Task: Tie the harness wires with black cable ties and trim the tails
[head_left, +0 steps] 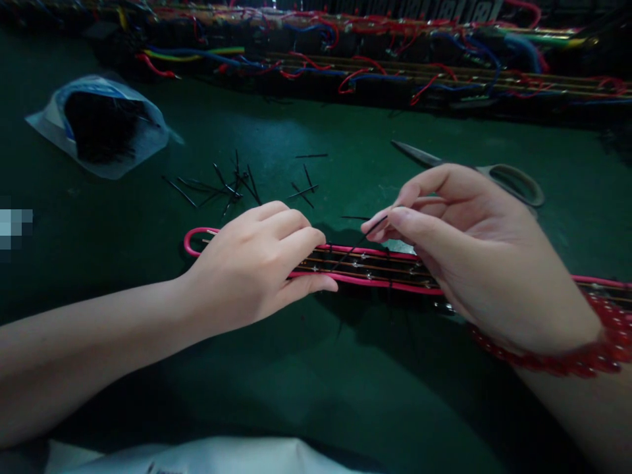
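Note:
A long, narrow strip with copper-coloured wires and solder joints (365,266) lies across the green table, edged on both sides by a pink wire (360,281). My left hand (261,263) is closed over the strip toward its left end, thumb on the near edge and fingers on the far one. Between thumb and forefinger, my right hand (474,243) pinches a thin black cable tie (363,238) that slants down to the strip beside my left fingertips. Dark bands cross the strip at a few spots.
Loose black cable ties (237,181) lie scattered beyond my left hand. A clear plastic bag (143,145) full of dark ties sits at upper left. Scissors (424,156) rest behind my right hand. Wired strips (345,72) with red and blue leads line the back.

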`<state>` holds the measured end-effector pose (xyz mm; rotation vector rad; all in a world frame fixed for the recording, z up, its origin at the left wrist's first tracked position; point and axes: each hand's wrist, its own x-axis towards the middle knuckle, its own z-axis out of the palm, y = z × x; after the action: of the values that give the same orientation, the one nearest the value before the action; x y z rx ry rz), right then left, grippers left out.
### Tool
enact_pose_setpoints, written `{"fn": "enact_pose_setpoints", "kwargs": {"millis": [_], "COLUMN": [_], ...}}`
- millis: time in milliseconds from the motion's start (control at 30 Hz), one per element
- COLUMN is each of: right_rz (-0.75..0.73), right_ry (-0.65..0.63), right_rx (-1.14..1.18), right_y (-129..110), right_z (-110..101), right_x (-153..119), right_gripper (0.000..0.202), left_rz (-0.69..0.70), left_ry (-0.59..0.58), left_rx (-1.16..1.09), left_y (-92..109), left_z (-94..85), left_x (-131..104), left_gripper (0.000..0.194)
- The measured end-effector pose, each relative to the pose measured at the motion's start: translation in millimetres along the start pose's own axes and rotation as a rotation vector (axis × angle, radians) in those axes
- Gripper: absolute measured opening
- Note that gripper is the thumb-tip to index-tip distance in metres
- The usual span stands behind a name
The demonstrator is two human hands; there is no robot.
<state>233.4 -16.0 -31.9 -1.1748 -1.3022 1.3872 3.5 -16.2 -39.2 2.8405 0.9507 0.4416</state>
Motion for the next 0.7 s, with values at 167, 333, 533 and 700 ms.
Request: {"fn": "enact_pose_setpoints", "kwargs": {"millis": [167, 333, 533, 700], "right_rz": [-0.025, -0.017, 0.005, 0.019], "right_ry": [0.002, 0.060, 0.104, 0.073], "right_rx": [-0.033, -0.156, -0.239, -0.281], "right_y": [-3.1, 1.5, 3.4, 2.0], "right_z": [2.2, 1.2, 0.5, 1.0], "right_x": [-0.2, 1.8, 1.9, -0.1], "right_gripper": [0.012, 0.012, 0.011, 0.010], "left_rz": [0.020, 0.021, 0.044, 0.044], "left_ry": [0.003, -0.005, 0.016, 0.021], "left_rx": [0.029, 0.025, 0.043, 0.033], "left_y": [3.5, 2.4, 0.8, 1.4], "left_z": [0.9, 3.1, 5.4, 5.3], "left_x": [1.0, 0.8, 0.4, 0.7], "left_gripper": [0.033, 0.036, 0.034, 0.030]}}
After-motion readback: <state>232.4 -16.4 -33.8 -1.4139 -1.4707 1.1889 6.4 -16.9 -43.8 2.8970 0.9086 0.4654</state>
